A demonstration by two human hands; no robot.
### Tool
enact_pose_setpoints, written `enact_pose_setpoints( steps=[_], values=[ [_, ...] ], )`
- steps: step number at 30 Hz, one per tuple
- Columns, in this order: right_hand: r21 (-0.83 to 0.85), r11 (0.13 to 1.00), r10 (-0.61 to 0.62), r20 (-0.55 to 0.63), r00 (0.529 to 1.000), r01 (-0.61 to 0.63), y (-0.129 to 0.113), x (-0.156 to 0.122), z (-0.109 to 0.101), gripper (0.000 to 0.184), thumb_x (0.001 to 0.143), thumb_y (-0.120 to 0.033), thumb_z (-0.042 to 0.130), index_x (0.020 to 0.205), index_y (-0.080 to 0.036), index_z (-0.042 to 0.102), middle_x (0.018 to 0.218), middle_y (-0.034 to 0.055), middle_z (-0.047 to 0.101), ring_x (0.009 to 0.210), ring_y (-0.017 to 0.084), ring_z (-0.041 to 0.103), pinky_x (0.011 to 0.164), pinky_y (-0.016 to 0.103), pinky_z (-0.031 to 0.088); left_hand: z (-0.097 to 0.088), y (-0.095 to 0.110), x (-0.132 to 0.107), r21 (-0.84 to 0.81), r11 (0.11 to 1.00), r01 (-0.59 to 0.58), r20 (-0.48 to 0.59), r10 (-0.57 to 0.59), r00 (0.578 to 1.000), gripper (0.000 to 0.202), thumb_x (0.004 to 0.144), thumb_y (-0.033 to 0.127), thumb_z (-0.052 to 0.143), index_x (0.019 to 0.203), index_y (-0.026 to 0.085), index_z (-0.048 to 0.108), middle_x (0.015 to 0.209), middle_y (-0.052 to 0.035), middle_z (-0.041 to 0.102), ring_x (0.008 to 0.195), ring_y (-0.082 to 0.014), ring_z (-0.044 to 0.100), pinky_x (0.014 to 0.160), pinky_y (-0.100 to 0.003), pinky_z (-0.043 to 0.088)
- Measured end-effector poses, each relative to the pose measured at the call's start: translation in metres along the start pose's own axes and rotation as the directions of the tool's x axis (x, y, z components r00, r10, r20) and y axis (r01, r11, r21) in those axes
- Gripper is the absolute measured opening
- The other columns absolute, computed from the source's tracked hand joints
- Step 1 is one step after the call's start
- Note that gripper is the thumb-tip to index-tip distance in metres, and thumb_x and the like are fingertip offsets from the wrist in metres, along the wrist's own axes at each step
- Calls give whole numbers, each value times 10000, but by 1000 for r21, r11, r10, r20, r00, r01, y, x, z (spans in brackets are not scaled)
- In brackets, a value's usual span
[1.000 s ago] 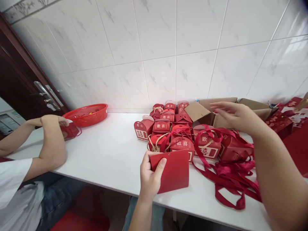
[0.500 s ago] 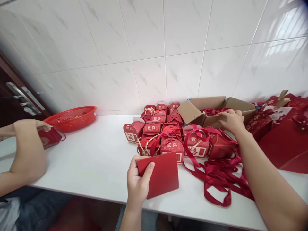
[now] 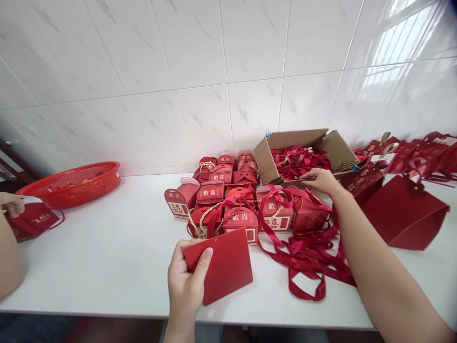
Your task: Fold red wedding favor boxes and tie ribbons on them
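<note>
My left hand point(image 3: 189, 276) is closed on a flat red card point(image 3: 228, 267) with a small hole near its top edge, thumb on its face. The card is held tilted above the table's front part. My right hand point(image 3: 317, 181) reaches to the near wall of an open cardboard box point(image 3: 337, 152), its fingers bent over that edge. Inside the box lies a heap of red ribbons point(image 3: 300, 162). Between my hands stand several red gift boxes point(image 3: 241, 219) with Chinese characters, some with rope handles. Loose red ribbon point(image 3: 310, 257) lies in a tangle left of my right forearm.
Red bags point(image 3: 407, 209) stand at the right. A red plastic basket point(image 3: 71, 183) sits at the left near the tiled wall point(image 3: 200, 43). Beside it, another person's hand point(image 3: 12, 205) holds a small red bag point(image 3: 35, 219) over the white table point(image 3: 117, 257).
The view has swung right. The cardboard box sits differently, its ribbons now more visible, with my right hand still at its near edge. My left hand keeps the card.
</note>
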State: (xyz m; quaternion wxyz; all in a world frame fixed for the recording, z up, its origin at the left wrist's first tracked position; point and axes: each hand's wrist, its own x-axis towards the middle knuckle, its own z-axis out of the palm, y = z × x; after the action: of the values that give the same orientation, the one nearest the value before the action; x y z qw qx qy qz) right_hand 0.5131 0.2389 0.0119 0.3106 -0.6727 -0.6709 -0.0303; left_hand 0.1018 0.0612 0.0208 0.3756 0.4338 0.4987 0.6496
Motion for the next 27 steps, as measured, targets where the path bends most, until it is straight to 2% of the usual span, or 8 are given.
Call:
enact_pose_setpoints(
  steps=[5,9,12,15,19,22,24,27],
  values=[
    [25,999,41,-46,998,-40,5,5,-2,291,848,-330,575,1056,-216,742,1032,50,750,903,231,687,847,337,515,-7,-5,4,22,1000,21,2,-21,1000,436,630,485,807,786,194,524,758,-4,589,624,-163,610,483,-239,533],
    [6,994,113,-132,985,-113,5,13,15,312,824,-220,528,1056,-145,723,928,102,750,844,248,686,824,355,512,-8,-7,4,21,999,42,2,-42,999,441,623,477,819,796,197,525,779,-5,590,636,-164,613,492,-245,546],
    [-3,988,151,-185,971,-154,7,18,25,358,835,-217,499,1116,-113,694,811,110,730,770,254,674,788,368,518,-8,-8,5,16,1000,21,-8,-21,1000,432,627,472,820,778,194,526,833,-20,596,685,-169,617,522,-246,560],
    [-16,989,139,-213,967,-146,10,19,29,403,849,-217,487,1200,-129,666,905,123,716,854,265,668,838,384,513,-8,-9,5,21,1000,12,-20,-11,1000,427,629,474,817,768,192,530,847,-26,599,695,-169,614,518,-237,557],
    [-31,994,96,-202,975,-105,13,18,30,373,847,-199,519,1176,-152,688,1134,148,651,998,265,642,931,385,497,-9,-10,7,46,999,24,-5,-24,1000,419,632,470,817,782,194,540,811,-14,587,674,-165,610,514,-236,558],
    [-33,997,57,-154,986,-63,14,19,31,266,873,-159,542,1082,-158,706,1175,115,649,1077,230,620,988,379,477,-9,-10,6,43,999,26,-16,-25,1000,421,631,469,818,774,195,532,798,-10,586,667,-161,611,516,-228,557],
    [-33,998,46,-114,992,-50,15,20,31,191,914,-205,570,1058,-154,685,1187,94,651,1101,211,609,997,410,473,-8,-8,5,38,999,28,-28,-27,999,424,626,474,817,767,194,531,796,-15,592,668,-165,614,513,-229,555],
    [-34,997,60,-70,996,-63,15,21,32,224,943,-312,583,1088,-153,646,1186,84,643,1081,200,615,969,437,492,-6,-6,4,35,999,33,-29,-32,999,430,618,481,819,775,196,537,794,-17,598,658,-171,614,504,-241,557]
  ],
)
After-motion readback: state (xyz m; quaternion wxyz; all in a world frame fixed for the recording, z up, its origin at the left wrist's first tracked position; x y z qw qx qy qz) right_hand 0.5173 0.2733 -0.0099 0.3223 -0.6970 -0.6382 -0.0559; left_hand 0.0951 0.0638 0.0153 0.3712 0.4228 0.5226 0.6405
